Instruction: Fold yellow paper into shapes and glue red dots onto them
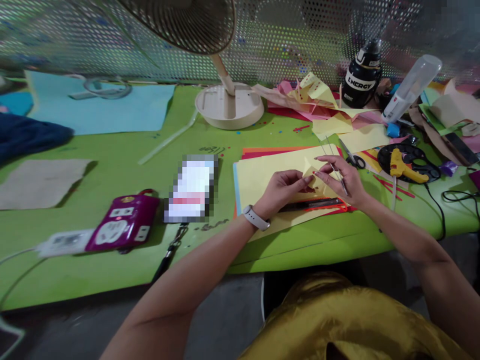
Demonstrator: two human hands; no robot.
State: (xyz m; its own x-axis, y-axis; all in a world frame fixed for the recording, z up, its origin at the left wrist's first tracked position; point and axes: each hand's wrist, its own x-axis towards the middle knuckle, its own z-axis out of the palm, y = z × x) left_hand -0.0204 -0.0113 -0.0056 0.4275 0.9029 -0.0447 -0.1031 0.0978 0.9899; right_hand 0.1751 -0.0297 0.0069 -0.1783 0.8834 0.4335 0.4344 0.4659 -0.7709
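Note:
Over a stack of coloured paper sheets (258,172), my left hand (283,190) pinches a small folded piece of yellow paper (308,167). My right hand (343,177) meets it from the other side, thumb and fingertips at the paper. A thin two-pronged metal tool, which looks like tweezers (344,188), is tucked in the right hand, with its prongs pointing up and away. Just below both hands, a dark tool with an orange edge (318,204) lies on the top yellow sheet; its kind is unclear. Some of the left fingers are hidden behind the paper.
Scissors (356,159) and a yellow glue gun (407,167) lie right of the stack. Paper scraps (315,95), a black bottle (362,77) and a clear bottle (412,90) stand behind. A fan (229,107), phone (193,187) and purple power strip (125,220) are leftward.

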